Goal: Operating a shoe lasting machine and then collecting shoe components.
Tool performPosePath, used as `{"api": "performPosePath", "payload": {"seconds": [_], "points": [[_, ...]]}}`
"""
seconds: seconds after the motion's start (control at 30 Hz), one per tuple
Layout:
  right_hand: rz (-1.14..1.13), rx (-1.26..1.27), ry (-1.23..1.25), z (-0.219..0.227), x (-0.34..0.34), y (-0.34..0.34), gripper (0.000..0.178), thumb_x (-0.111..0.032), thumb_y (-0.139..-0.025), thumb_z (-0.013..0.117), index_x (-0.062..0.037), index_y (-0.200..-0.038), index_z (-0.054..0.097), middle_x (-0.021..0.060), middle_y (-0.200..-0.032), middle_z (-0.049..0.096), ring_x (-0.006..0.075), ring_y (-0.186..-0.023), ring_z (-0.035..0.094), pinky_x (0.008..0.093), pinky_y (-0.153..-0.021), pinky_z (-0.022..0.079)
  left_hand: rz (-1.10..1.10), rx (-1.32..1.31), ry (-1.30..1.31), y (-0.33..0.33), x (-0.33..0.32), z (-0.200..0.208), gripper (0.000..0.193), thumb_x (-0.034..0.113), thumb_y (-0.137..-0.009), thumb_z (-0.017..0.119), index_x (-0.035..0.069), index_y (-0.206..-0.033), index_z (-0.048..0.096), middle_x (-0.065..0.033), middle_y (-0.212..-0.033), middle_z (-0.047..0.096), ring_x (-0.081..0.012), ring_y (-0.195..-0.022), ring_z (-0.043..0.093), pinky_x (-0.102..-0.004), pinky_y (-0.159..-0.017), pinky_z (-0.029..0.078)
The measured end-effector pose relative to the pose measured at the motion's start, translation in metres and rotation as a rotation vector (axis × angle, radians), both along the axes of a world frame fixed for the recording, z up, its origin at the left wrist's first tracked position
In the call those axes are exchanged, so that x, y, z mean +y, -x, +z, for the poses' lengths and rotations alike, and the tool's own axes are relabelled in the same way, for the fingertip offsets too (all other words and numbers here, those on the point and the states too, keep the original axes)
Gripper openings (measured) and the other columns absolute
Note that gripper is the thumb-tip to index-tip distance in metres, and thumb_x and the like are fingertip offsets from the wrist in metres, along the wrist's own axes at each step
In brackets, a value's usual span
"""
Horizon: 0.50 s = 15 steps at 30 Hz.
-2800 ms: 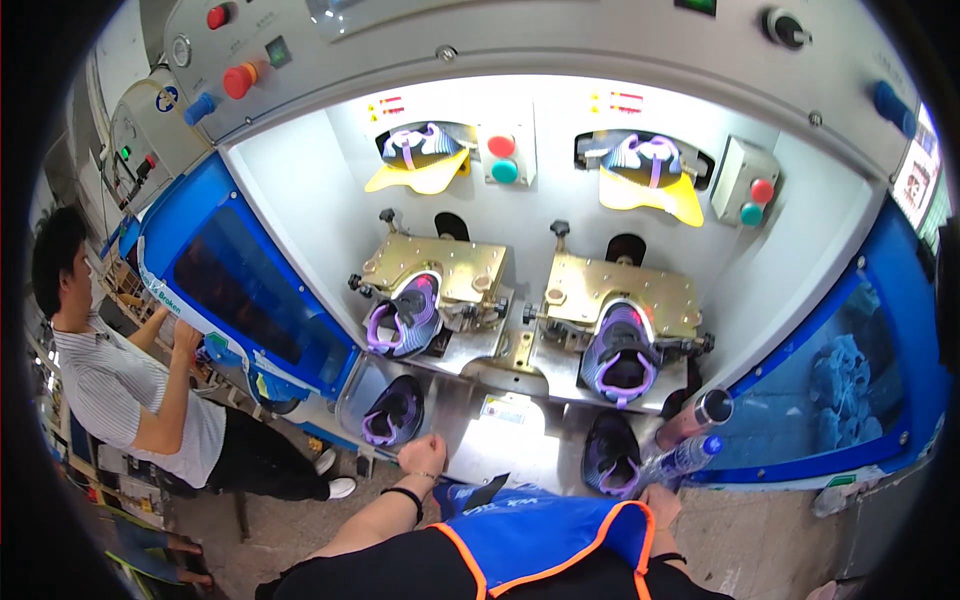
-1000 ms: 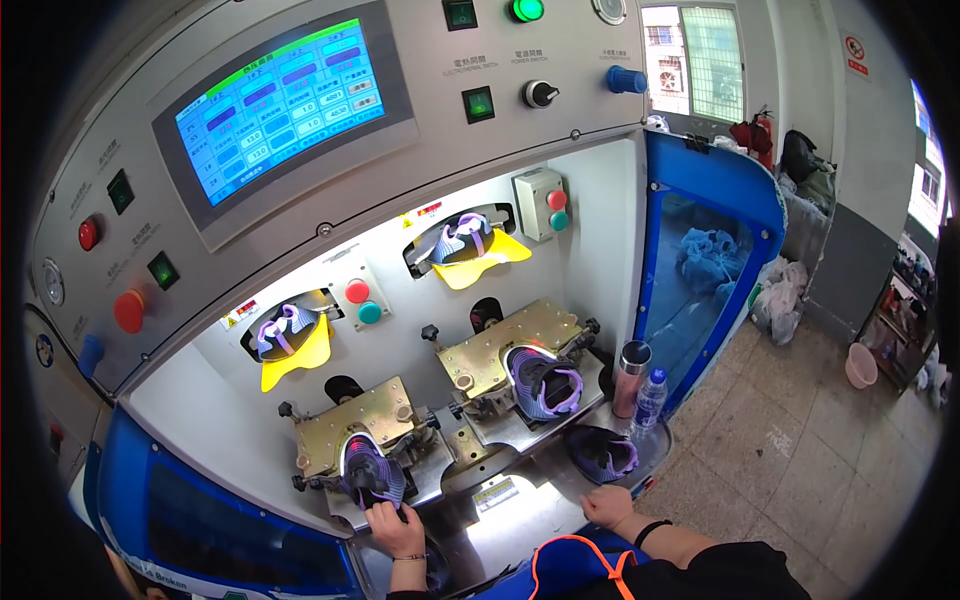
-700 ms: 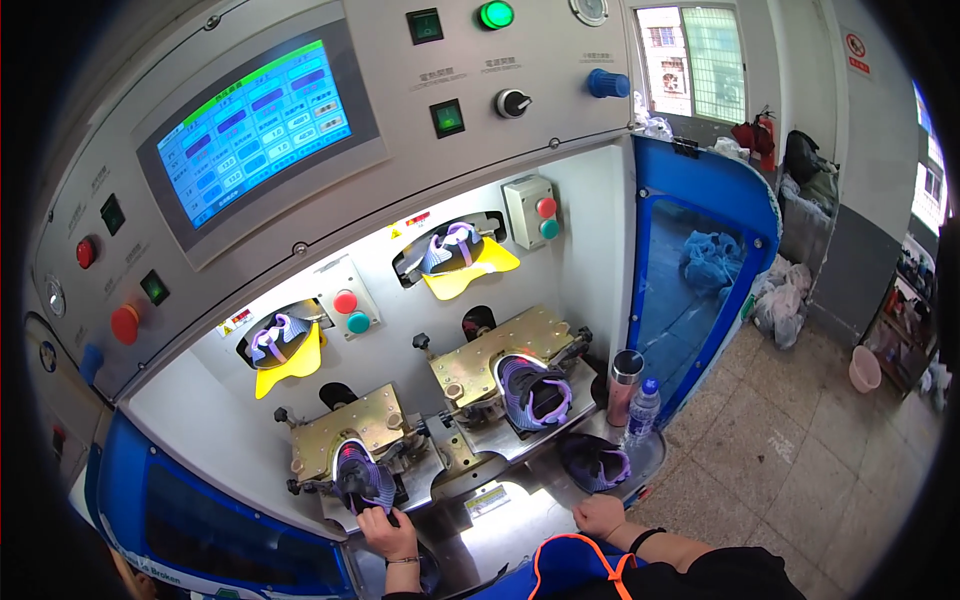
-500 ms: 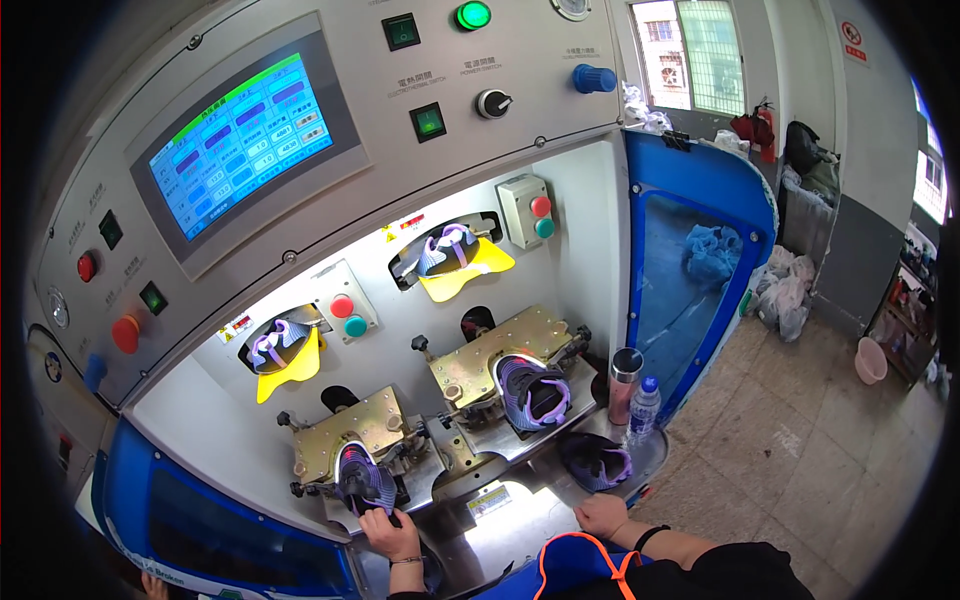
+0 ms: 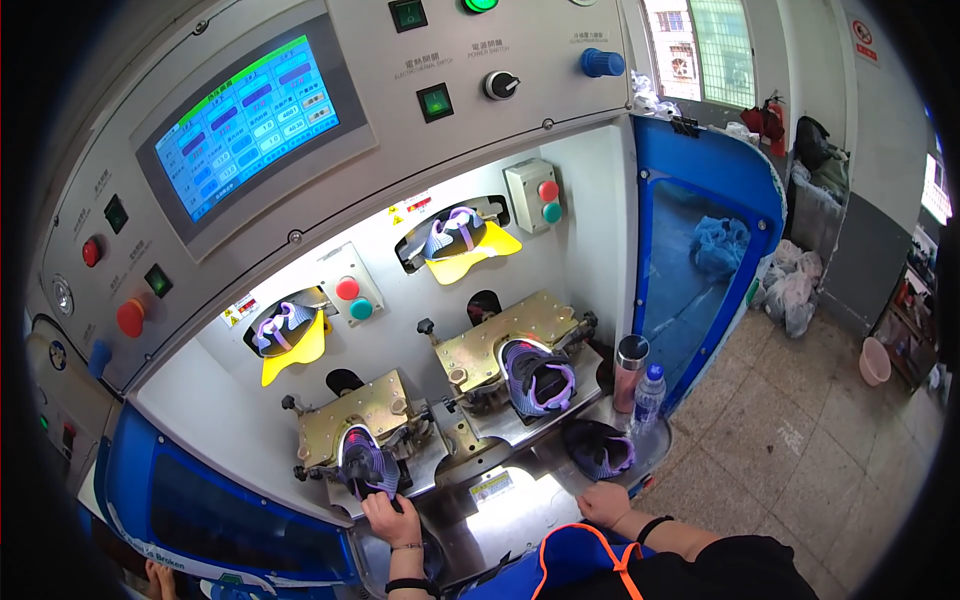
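Observation:
In the left station of the machine, a dark shoe upper with purple edging (image 5: 366,463) sits at a brass-coloured clamp plate (image 5: 362,412). My left hand (image 5: 391,520) pinches this upper's near end. My right hand (image 5: 604,504) is curled into a fist by the steel tray (image 5: 530,525), with nothing visible in it. Just beyond that fist lies a loose black and purple shoe upper (image 5: 600,449). A further shoe upper (image 5: 540,381) sits at the right clamp plate (image 5: 515,332), untouched. Part of another dark piece shows below my left wrist, too covered to make out.
Two more uppers sit on yellow-flapped moulds (image 5: 297,350) in the back wall, beside button boxes (image 5: 536,196). A tumbler (image 5: 628,375) and a water bottle (image 5: 648,400) stand on the tray's right. A blue door (image 5: 700,240) flanks the opening. Another person's hand (image 5: 160,578) shows lower left.
The view has shifted slightly. My left hand still pinches the upper's near end, and my right fist stays by the tray. More of the other person's hand shows at lower left.

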State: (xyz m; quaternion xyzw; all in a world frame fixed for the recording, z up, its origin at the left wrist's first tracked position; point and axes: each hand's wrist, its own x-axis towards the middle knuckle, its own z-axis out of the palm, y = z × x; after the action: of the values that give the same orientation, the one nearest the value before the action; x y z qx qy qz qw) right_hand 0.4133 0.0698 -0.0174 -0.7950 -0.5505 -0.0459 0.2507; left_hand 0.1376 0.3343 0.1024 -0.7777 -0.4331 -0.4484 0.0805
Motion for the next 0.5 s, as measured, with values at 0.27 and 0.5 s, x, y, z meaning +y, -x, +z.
{"api": "performPosePath", "payload": {"seconds": [0.27,0.5], "points": [[-0.001,-0.007,-0.09,-0.002,-0.0009,0.0003,0.031,-0.031,-0.082,0.06,-0.0123,-0.057,0.059,0.0043,-0.062,0.058,0.0258,-0.062,0.06,0.0394,-0.054,0.048,-0.006,0.001,-0.025,-0.0013,-0.0001,0.0002,0.016,0.003,-0.071,0.062,-0.001,-0.078,0.048,-0.0193,-0.082,0.048,-0.0409,-0.086,0.048,-0.05,-0.075,0.041],[-0.021,-0.011,-0.079,-0.0011,0.001,0.0005,0.031,-0.031,-0.083,0.059,-0.0123,-0.059,0.06,0.0045,-0.063,0.059,0.0266,-0.063,0.061,0.04,-0.055,0.048,-0.028,-0.004,-0.031,-0.0025,0.002,0.001,0.016,0.002,-0.071,0.061,-0.001,-0.079,0.048,-0.0195,-0.082,0.048,-0.0403,-0.085,0.048,-0.0495,-0.075,0.041]]}}
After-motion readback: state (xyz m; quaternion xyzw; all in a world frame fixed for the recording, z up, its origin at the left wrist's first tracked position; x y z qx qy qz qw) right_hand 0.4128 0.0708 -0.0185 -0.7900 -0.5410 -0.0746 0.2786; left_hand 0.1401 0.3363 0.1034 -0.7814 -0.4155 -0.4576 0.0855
